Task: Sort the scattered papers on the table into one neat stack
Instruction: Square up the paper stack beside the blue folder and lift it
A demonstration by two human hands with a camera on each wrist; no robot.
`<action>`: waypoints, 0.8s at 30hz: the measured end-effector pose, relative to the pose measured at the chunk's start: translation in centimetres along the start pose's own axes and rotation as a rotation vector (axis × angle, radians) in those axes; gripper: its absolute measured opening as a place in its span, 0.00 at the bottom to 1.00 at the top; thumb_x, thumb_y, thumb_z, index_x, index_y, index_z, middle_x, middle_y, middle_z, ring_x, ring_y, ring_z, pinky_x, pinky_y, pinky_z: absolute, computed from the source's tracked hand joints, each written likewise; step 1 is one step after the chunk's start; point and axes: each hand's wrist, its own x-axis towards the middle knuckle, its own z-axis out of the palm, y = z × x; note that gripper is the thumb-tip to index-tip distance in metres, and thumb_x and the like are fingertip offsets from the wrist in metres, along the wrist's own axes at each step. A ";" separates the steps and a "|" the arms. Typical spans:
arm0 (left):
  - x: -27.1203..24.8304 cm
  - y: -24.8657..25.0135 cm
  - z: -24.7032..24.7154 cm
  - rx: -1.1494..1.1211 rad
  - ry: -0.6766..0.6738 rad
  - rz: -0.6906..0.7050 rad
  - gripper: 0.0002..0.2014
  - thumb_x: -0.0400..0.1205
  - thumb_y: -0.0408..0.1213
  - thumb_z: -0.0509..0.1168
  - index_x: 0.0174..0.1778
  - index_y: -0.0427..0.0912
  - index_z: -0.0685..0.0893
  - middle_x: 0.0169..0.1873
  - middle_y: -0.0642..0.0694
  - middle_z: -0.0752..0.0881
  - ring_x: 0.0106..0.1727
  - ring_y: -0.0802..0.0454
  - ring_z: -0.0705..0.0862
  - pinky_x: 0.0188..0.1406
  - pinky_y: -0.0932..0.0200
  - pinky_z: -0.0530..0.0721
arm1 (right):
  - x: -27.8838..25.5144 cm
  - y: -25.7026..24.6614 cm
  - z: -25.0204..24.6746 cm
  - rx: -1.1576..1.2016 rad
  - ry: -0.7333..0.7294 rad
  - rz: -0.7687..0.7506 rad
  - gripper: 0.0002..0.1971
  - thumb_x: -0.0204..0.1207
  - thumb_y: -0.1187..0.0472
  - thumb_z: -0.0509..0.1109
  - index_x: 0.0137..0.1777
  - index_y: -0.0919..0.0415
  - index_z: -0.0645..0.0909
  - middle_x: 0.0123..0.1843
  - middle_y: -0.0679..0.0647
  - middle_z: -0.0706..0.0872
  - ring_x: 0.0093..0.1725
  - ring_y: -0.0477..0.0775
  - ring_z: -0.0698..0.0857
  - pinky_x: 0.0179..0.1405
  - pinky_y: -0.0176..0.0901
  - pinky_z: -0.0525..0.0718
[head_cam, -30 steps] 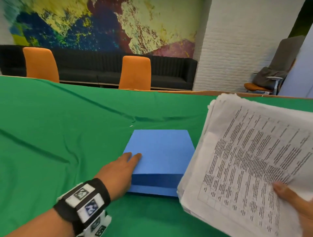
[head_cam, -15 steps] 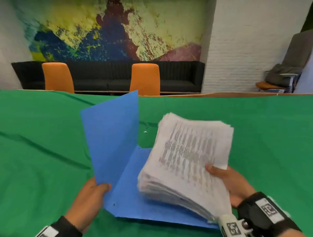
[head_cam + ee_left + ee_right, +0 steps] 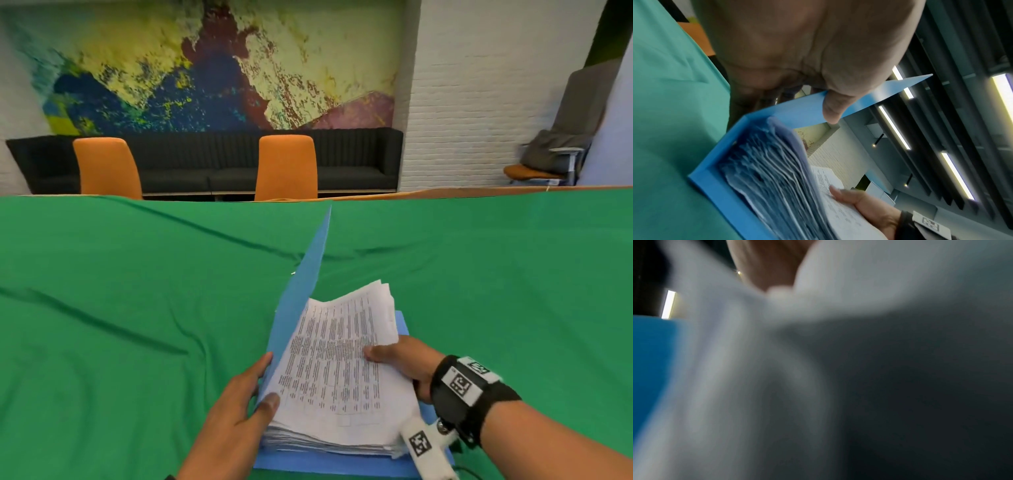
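Note:
A thick stack of printed white papers [image 3: 339, 380] lies inside an open blue folder [image 3: 301, 294] on the green tablecloth, near the table's front edge. My left hand [image 3: 239, 407] pinches the folder's raised front cover, thumb inside and fingers outside; the left wrist view shows the thumb on that cover [image 3: 803, 112] above the stack [image 3: 777, 178]. My right hand [image 3: 400, 363] grips the stack's right side, thumb on the top sheet. The right wrist view is filled with blurred paper [image 3: 818, 369] and a strip of blue folder [image 3: 651, 361].
The green cloth [image 3: 137, 308] covers the whole table, with creases to the left and behind the folder. Two orange chairs [image 3: 286, 166] and a black sofa [image 3: 205, 161] stand beyond the far edge. A grey chair [image 3: 561, 150] is at the back right.
The left hand opened the blue folder's cover and now holds it nearly upright. The right hand brought the paper stack down into the folder, where it now lies almost flat.

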 end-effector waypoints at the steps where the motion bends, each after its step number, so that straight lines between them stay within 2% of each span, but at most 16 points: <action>1: 0.0 -0.1 0.0 0.041 -0.004 0.024 0.27 0.82 0.42 0.71 0.66 0.83 0.74 0.72 0.67 0.78 0.75 0.63 0.77 0.81 0.54 0.69 | 0.5 0.0 0.5 0.013 0.001 -0.003 0.16 0.80 0.61 0.76 0.65 0.65 0.84 0.54 0.66 0.94 0.52 0.69 0.94 0.56 0.66 0.91; 3: 0.1 0.0 0.1 0.134 -0.015 0.045 0.31 0.80 0.43 0.75 0.69 0.78 0.68 0.72 0.66 0.76 0.75 0.61 0.75 0.79 0.59 0.68 | 1.2 -0.1 1.0 -0.066 0.046 -0.008 0.25 0.76 0.46 0.78 0.67 0.62 0.84 0.57 0.63 0.94 0.54 0.67 0.94 0.61 0.66 0.89; 4: 0.1 0.1 0.1 0.184 -0.026 0.050 0.33 0.75 0.51 0.76 0.70 0.77 0.66 0.72 0.65 0.75 0.75 0.62 0.75 0.76 0.64 0.67 | 2.7 0.4 0.7 -0.118 0.059 -0.001 0.35 0.69 0.35 0.80 0.68 0.59 0.84 0.59 0.61 0.94 0.56 0.66 0.93 0.63 0.64 0.89; 6: 0.2 0.2 0.1 0.279 -0.068 0.028 0.39 0.62 0.67 0.66 0.71 0.76 0.63 0.72 0.63 0.73 0.74 0.66 0.73 0.72 0.73 0.62 | 5.0 1.2 -0.2 -0.153 0.020 0.000 0.48 0.55 0.21 0.78 0.68 0.57 0.84 0.63 0.58 0.92 0.59 0.63 0.92 0.68 0.61 0.86; 7: 0.2 0.2 0.2 0.310 -0.085 0.026 0.42 0.59 0.70 0.62 0.73 0.74 0.62 0.72 0.62 0.71 0.75 0.66 0.71 0.71 0.75 0.60 | 5.0 1.1 -0.3 -0.194 0.014 0.001 0.46 0.57 0.21 0.76 0.65 0.56 0.85 0.64 0.59 0.91 0.61 0.62 0.91 0.70 0.61 0.85; 8: 0.3 0.3 0.4 0.326 -0.089 0.031 0.44 0.59 0.70 0.62 0.74 0.73 0.62 0.73 0.61 0.70 0.76 0.66 0.70 0.71 0.76 0.58 | 3.8 0.1 0.2 -0.231 0.023 -0.021 0.34 0.67 0.26 0.73 0.59 0.55 0.85 0.66 0.60 0.90 0.64 0.62 0.89 0.71 0.59 0.84; 9: 0.3 0.6 0.6 0.333 -0.087 0.030 0.45 0.60 0.69 0.65 0.76 0.71 0.62 0.74 0.60 0.69 0.78 0.64 0.70 0.70 0.76 0.58 | 3.0 -0.4 0.2 -0.236 0.058 -0.047 0.21 0.77 0.34 0.70 0.50 0.53 0.83 0.64 0.62 0.91 0.63 0.62 0.88 0.68 0.58 0.84; 10: 0.3 0.7 0.9 0.345 -0.081 0.032 0.45 0.62 0.66 0.68 0.78 0.70 0.62 0.76 0.58 0.68 0.79 0.63 0.69 0.71 0.75 0.59 | 2.5 -0.6 -0.2 -0.182 0.083 -0.053 0.16 0.79 0.39 0.68 0.43 0.52 0.80 0.55 0.60 0.93 0.56 0.61 0.87 0.59 0.54 0.86; 12: 0.5 1.0 1.2 0.407 -0.119 -0.009 0.51 0.61 0.67 0.72 0.82 0.69 0.60 0.82 0.56 0.62 0.83 0.62 0.65 0.77 0.72 0.61 | 1.6 -0.8 -1.8 -0.060 0.126 -0.002 0.32 0.73 0.28 0.65 0.42 0.61 0.84 0.39 0.59 0.94 0.43 0.60 0.87 0.44 0.45 0.83; 14: 0.4 1.6 1.5 0.495 -0.204 -0.096 0.64 0.48 0.78 0.68 0.85 0.70 0.56 0.86 0.57 0.53 0.87 0.60 0.58 0.84 0.62 0.58 | 1.2 -1.0 -4.1 0.014 0.145 0.044 0.46 0.70 0.18 0.56 0.53 0.64 0.87 0.44 0.63 0.91 0.43 0.60 0.86 0.45 0.49 0.83; 16: 0.5 2.3 1.5 0.553 -0.277 -0.163 0.77 0.33 0.90 0.60 0.86 0.68 0.58 0.88 0.56 0.51 0.88 0.58 0.55 0.87 0.57 0.56 | -0.6 -1.3 -6.2 0.021 0.179 0.058 0.42 0.75 0.21 0.54 0.58 0.62 0.83 0.46 0.60 0.87 0.41 0.60 0.84 0.42 0.47 0.82; 17: 0.8 2.6 1.3 0.536 -0.267 -0.183 0.79 0.31 0.93 0.52 0.85 0.65 0.62 0.88 0.54 0.54 0.88 0.57 0.57 0.87 0.56 0.56 | -1.5 -1.1 -6.9 0.012 0.181 0.065 0.39 0.77 0.23 0.56 0.60 0.62 0.81 0.47 0.60 0.86 0.41 0.60 0.84 0.40 0.47 0.82; 20: 3.1 2.3 0.1 0.420 -0.117 -0.244 0.78 0.38 0.95 0.43 0.82 0.50 0.72 0.79 0.43 0.76 0.78 0.49 0.76 0.80 0.53 0.71 | -4.4 0.3 -8.0 -0.142 0.099 0.092 0.30 0.79 0.32 0.65 0.64 0.60 0.79 0.47 0.61 0.86 0.33 0.58 0.85 0.32 0.45 0.84; 22: 4.6 2.0 -0.6 0.288 -0.112 -0.328 0.70 0.50 0.90 0.57 0.80 0.41 0.74 0.65 0.36 0.87 0.63 0.41 0.88 0.65 0.47 0.85 | -5.4 1.8 -7.4 -0.328 0.024 0.096 0.23 0.81 0.41 0.71 0.63 0.61 0.80 0.45 0.60 0.85 0.29 0.53 0.84 0.27 0.43 0.84; 23: 4.9 1.9 -0.8 0.166 -0.142 -0.390 0.61 0.60 0.82 0.67 0.78 0.36 0.75 0.54 0.36 0.91 0.50 0.42 0.92 0.51 0.49 0.90 | -5.4 2.5 -7.0 -0.396 0.002 0.073 0.20 0.80 0.46 0.74 0.62 0.62 0.81 0.43 0.58 0.86 0.27 0.52 0.84 0.25 0.42 0.83; 24: 5.1 1.6 -0.9 0.031 -0.180 -0.441 0.50 0.69 0.69 0.73 0.76 0.31 0.76 0.43 0.36 0.91 0.36 0.45 0.90 0.36 0.56 0.88 | -5.3 3.2 -6.5 -0.443 -0.004 0.041 0.18 0.79 0.49 0.75 0.60 0.62 0.82 0.40 0.57 0.87 0.26 0.51 0.84 0.23 0.41 0.82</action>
